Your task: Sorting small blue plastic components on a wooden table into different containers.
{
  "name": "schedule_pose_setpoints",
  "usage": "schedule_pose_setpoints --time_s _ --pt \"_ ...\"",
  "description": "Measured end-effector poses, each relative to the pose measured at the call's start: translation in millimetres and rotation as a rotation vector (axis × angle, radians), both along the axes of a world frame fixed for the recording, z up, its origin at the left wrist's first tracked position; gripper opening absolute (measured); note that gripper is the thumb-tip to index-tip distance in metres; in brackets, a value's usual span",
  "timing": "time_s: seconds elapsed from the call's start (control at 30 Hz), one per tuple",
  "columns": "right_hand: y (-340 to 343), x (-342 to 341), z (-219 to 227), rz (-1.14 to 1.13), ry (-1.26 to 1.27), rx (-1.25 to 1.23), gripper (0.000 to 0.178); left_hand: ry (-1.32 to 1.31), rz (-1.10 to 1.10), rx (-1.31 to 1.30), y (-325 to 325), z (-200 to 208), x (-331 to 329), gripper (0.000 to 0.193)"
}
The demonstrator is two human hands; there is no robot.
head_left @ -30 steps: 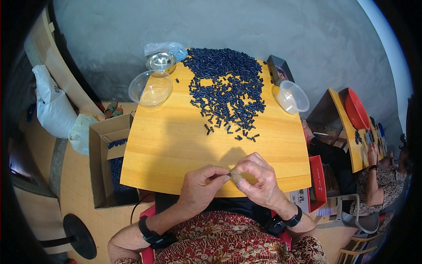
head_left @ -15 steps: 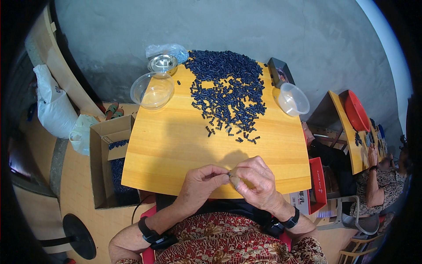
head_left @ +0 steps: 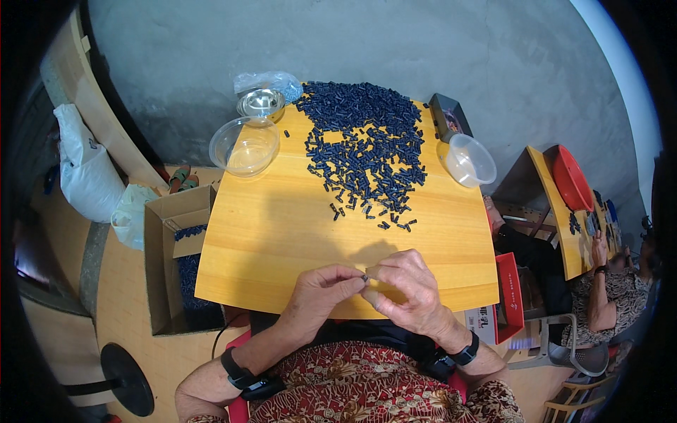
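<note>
- The left hand pinches a small dark piece between thumb and forefinger.
- The right hand curls just beside it; whether its fingertips grip the piece, one cannot tell.
- The piece is above the near edge of the wooden table.
- Farther back lies a pile of dark pieces, between a clear bowl and a plastic tub.

Head view: fisheye lens worn on person's head, looked steeply down and forward over tabletop to wall. Shirt lay nearest, at lower edge; left hand and right hand close, below centre; neighbouring table farther, at right.
</note>
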State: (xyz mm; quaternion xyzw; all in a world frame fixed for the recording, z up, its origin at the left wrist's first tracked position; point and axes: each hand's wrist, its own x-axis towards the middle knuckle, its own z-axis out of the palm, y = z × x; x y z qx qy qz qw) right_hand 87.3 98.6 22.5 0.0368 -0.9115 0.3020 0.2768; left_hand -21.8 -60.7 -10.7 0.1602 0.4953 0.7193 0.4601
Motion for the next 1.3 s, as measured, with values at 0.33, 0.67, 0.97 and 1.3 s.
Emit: schedule_pose_setpoints --time_s 0.33,0.67,0.97,1.3 --pt "-6 -2 -4 -0.001 0.110 0.174 0.029 -0.085 -0.018 -0.030 0 6 1 0.018" --pt "-1 1 -5 0.058 0.159 0.233 0.030 0.027 -0.087 -0.064 -2 12 -2 0.019" --pt "-1 -1 -2 0.082 0.111 0.169 0.030 -0.045 -0.049 -0.032 -3 -3 0 0.019" --pt "-1 -3 -1 0.086 0.162 0.196 0.028 -0.024 -0.053 -0.049 -4 5 -1 0.015"
